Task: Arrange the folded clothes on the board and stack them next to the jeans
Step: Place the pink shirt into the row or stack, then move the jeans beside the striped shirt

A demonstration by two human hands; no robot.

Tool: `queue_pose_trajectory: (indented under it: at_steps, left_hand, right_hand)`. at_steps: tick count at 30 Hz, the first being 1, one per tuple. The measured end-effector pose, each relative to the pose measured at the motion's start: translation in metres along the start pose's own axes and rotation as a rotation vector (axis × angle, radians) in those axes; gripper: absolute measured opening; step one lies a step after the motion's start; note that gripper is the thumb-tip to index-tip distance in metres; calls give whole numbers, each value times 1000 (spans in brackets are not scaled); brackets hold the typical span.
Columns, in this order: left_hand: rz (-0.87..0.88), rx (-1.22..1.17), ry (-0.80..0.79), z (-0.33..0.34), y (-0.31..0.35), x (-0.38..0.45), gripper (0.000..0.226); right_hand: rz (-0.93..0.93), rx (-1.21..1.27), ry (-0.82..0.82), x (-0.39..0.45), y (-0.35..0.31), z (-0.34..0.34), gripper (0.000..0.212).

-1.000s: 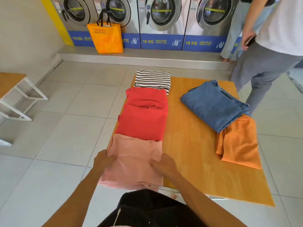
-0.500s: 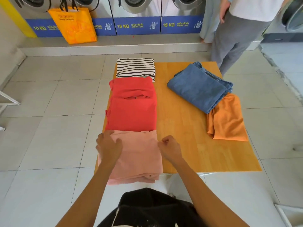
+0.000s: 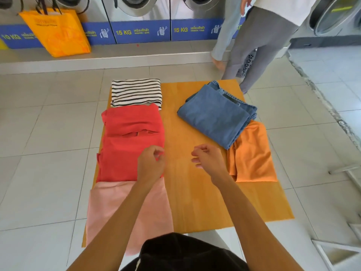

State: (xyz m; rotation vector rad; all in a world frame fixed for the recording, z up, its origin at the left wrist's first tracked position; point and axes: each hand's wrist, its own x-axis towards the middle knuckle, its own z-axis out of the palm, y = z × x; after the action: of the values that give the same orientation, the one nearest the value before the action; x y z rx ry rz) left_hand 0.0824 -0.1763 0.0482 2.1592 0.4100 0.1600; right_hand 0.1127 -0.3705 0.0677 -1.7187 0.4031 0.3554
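A wooden board (image 3: pixel 197 188) lies on the tiled floor. Down its left side runs a row of folded clothes: a striped top (image 3: pixel 136 92) farthest, a red garment (image 3: pixel 127 143) in the middle, a pink one (image 3: pixel 117 208) nearest. Folded blue jeans (image 3: pixel 216 114) sit at the far right, overlapping a folded orange garment (image 3: pixel 254 153). My left hand (image 3: pixel 151 163) hovers over the red garment's right edge, fingers loosely curled, holding nothing. My right hand (image 3: pixel 209 159) hangs over bare board left of the orange garment, fingers loosely curled and empty.
Washing machines (image 3: pixel 140 18) line the far wall on a raised step. An orange bag (image 3: pixel 58 32) stands on that step at left. A person in grey trousers (image 3: pixel 259 49) stands just beyond the board's far right corner. White metal frames (image 3: pixel 332 251) sit at lower right.
Both hands have left the pink garment and moved forward and to the right. The left is now over the red garment, the right over bare board.
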Motion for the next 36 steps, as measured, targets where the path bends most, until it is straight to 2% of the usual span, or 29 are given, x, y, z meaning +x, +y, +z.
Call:
queue_pose_trajectory:
  at_steps: [8, 11, 12, 14, 17, 21, 24, 27, 31, 34, 36]
  left_hand:
    - [-8, -13, -170, 75, 48, 84, 19]
    - [-8, 30, -202, 102, 66, 129, 21]
    - [-4, 54, -204, 111, 72, 145, 24]
    - [1, 135, -191, 127, 80, 178, 33]
    - [-22, 246, -189, 148, 90, 223, 45]
    - [-54, 420, -304, 174, 97, 264, 65]
    - [-89, 413, -432, 186, 92, 278, 66]
    - [-27, 529, -406, 192, 83, 280, 70]
    - [1, 424, -353, 185, 73, 276, 57]
    - [5, 348, -320, 178, 68, 268, 55]
    - [-69, 296, -301, 173, 66, 261, 58]
  right_hand:
    - [52, 87, 254, 78, -14, -88, 6]
    - [100, 51, 351, 110, -11, -115, 26]
    - [116, 40, 360, 121, -11, -123, 26]
    - [157, -6, 351, 141, -11, -133, 20]
    - [213, -23, 321, 170, -9, -139, 23]
    - [230, 25, 388, 197, -11, -144, 24]
    - [306, 17, 378, 208, -13, -150, 37]
    - [378, 10, 318, 212, -14, -155, 47]
    - [369, -100, 188, 211, -13, -158, 34]
    - [329, -220, 195, 213, -8, -157, 34]
    - [265, -293, 221, 215, -8, -151, 40]
